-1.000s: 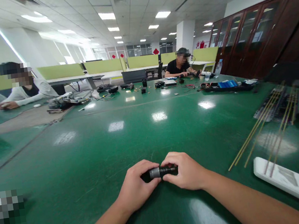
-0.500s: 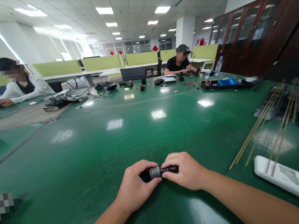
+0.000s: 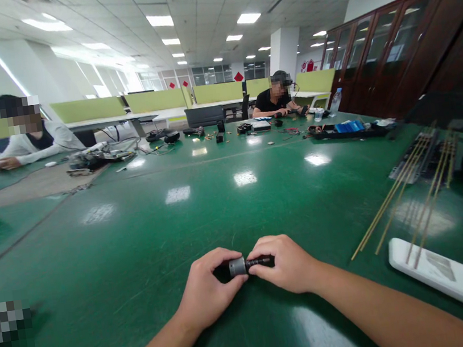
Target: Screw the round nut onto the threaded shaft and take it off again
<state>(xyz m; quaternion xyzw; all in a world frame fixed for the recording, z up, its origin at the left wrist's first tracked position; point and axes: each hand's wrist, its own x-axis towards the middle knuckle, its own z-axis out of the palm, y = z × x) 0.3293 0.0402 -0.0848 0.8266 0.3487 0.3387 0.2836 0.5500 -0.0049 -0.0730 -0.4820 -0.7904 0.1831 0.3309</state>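
Note:
My left hand [image 3: 207,285] pinches a short grey metal cylinder [image 3: 237,266] between thumb and fingertips, low over the green table [image 3: 178,221]. From the cylinder's right end a slim dark shaft [image 3: 259,261], ringed or coiled along its length, runs into my right hand [image 3: 286,264]. Right thumb and index finger close on that shaft right beside the cylinder. Both parts lie in one line, nearly level, and seem to be touching. The shaft's far end is hidden in my right palm, and the cylinder's left end is in shadow.
On the right lie several thin brass-coloured rods [image 3: 394,196] and a long white plastic piece [image 3: 458,285]. Further back are a black tray [image 3: 346,131] with blue items, a bottle [image 3: 336,102] and cables. Two people [image 3: 275,98] sit across the table. A pixelated object is at left.
Both hands keep their grip on the cylinder and shaft. The whole view has shifted slightly; otherwise little differs.

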